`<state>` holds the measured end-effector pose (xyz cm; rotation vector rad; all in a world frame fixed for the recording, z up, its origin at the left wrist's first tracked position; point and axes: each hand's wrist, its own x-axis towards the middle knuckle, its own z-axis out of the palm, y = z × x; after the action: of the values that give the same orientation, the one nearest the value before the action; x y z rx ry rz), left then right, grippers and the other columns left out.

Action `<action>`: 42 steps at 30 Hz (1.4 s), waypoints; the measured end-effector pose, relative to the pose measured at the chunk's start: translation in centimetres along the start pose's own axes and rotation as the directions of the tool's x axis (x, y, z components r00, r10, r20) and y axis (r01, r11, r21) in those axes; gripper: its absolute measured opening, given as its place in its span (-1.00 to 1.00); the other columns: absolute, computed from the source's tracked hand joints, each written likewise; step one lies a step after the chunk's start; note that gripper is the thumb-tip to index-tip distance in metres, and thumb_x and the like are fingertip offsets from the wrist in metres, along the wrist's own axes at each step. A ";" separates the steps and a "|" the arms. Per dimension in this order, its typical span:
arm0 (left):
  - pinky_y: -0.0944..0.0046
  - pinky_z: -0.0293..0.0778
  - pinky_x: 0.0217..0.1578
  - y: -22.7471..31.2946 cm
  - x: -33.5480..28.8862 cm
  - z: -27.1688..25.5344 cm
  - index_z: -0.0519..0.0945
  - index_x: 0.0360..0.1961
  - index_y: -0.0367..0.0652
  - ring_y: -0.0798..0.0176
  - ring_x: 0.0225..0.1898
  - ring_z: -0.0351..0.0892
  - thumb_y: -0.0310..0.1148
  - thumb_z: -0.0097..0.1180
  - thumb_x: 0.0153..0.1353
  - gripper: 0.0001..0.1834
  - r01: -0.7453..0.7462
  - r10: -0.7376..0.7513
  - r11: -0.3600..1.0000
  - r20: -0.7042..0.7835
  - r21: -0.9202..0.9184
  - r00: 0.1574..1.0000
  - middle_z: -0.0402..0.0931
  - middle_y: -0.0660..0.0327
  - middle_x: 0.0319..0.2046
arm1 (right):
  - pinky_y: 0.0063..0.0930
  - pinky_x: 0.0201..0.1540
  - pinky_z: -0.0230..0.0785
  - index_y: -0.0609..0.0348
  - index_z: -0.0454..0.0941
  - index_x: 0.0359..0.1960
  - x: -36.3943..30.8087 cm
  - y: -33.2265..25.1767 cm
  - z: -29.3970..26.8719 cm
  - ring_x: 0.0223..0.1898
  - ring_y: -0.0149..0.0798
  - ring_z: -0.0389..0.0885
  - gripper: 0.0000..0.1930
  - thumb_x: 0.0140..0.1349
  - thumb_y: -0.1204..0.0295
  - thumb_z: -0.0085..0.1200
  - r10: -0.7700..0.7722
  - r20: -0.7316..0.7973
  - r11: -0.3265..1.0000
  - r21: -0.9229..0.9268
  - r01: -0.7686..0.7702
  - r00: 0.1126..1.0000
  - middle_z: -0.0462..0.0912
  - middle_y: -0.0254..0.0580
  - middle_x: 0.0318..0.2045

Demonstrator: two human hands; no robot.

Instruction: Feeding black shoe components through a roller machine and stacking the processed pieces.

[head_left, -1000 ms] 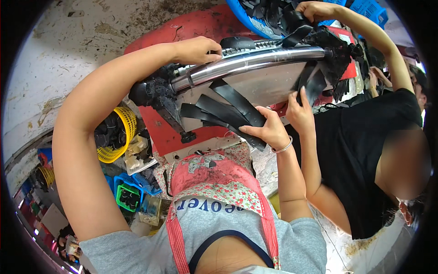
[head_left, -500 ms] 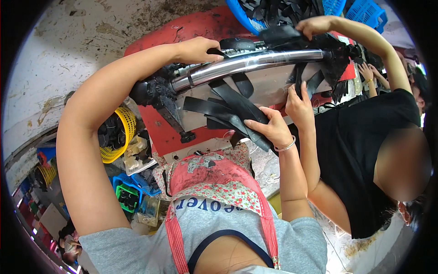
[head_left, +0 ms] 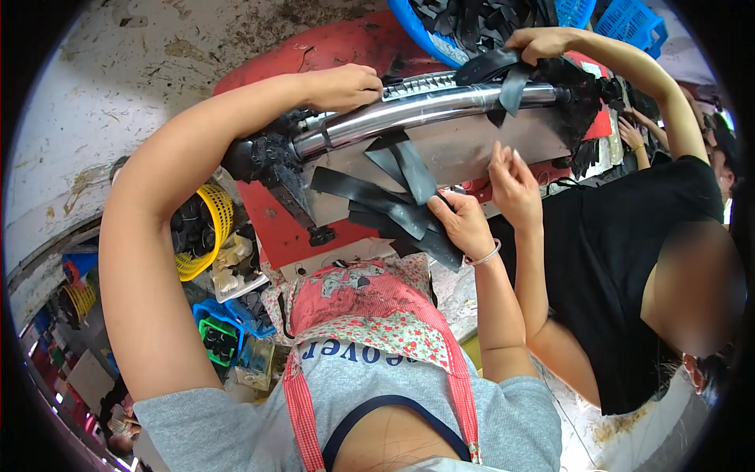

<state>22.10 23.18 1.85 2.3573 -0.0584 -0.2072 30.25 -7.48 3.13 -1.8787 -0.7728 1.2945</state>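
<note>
Behind the shiny metal roller [head_left: 440, 108] of a machine, my left hand [head_left: 346, 86] rests at its left part, fingers curled down; anything under them is hidden. My right hand [head_left: 464, 226] grips a fanned bundle of flat black rubber-like strips [head_left: 377, 204] in front of the roller. One strip [head_left: 413, 169] from the bundle reaches up to the roller's underside, over the pale sloping plate [head_left: 464, 149]. At the right, a co-worker's far hand [head_left: 543, 43] holds black strips [head_left: 487, 67] on top of the roller. The co-worker's nearer hand [head_left: 515, 185] is raised beside the plate.
A large blue basket [head_left: 421, 35] full of black pieces stands behind the machine. Yellow [head_left: 224, 224] and blue [head_left: 208, 311] baskets sit at lower left. The red machine body [head_left: 275, 236] surrounds the plate, with black-caked ends [head_left: 259, 161] on the roller. The co-worker's body [head_left: 598, 259] is close at right.
The black piece at my left hand is out of sight. In my right hand, the strips have shifted, one lifted toward the roller. The co-worker's strip now hangs over the roller, the nearer hand empty.
</note>
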 end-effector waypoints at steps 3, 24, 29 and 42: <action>0.13 0.37 -0.21 0.6 -0.3 -0.5 0.51 -0.30 -0.23 -0.08 -0.22 0.44 -0.42 0.07 0.03 -0.81 0.147 -0.149 0.989 -0.102 -0.023 0.984 0.45 -0.03 -0.29 | -0.64 -0.48 0.29 0.33 0.56 -0.38 -0.7 -1.4 0.3 -0.54 -0.59 0.42 -0.71 0.13 0.27 0.11 0.027 0.032 0.998 0.053 -0.029 0.999 0.54 -0.41 -0.63; 0.21 0.37 -0.37 -0.3 -1.8 -3.4 0.42 -0.30 -0.21 0.13 -0.44 0.42 -0.45 0.01 0.13 -0.88 0.113 0.048 0.981 -0.766 0.156 0.641 0.38 0.06 -0.46 | -0.68 -0.52 0.18 0.32 0.53 -0.46 -3.4 1.6 1.5 -0.55 -0.65 0.29 -0.76 0.19 0.34 0.05 0.073 -0.037 0.964 0.257 -0.061 0.997 0.45 -0.53 -0.62; 0.14 0.35 -0.22 -1.1 -2.3 -0.7 0.49 -0.31 -0.22 -0.02 -0.24 0.40 -0.52 -0.05 0.05 -0.85 -0.025 0.024 0.996 0.014 0.081 1.000 0.34 0.03 -0.30 | -0.71 -0.52 0.16 0.28 0.53 -0.47 -2.3 0.0 2.8 -0.54 -0.67 0.28 -0.78 0.21 0.36 0.05 0.049 -0.114 0.938 0.346 -0.007 0.992 0.45 -0.56 -0.60; 0.18 0.38 -0.35 -0.9 -2.0 -8.4 0.50 -0.52 -0.19 0.17 -0.40 0.45 -0.32 0.29 -0.14 -0.76 -0.036 0.094 0.992 -0.495 0.125 0.864 0.43 0.11 -0.50 | -0.70 -0.38 0.34 0.32 0.53 -0.24 -5.5 -5.4 0.1 -0.44 -0.59 0.46 -0.78 0.08 0.48 0.16 0.019 0.034 0.907 0.419 -0.032 0.999 0.57 -0.39 -0.46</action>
<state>21.51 29.90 7.39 2.4425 0.1048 0.4582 27.98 -8.76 10.39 -1.5284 -0.4375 1.3807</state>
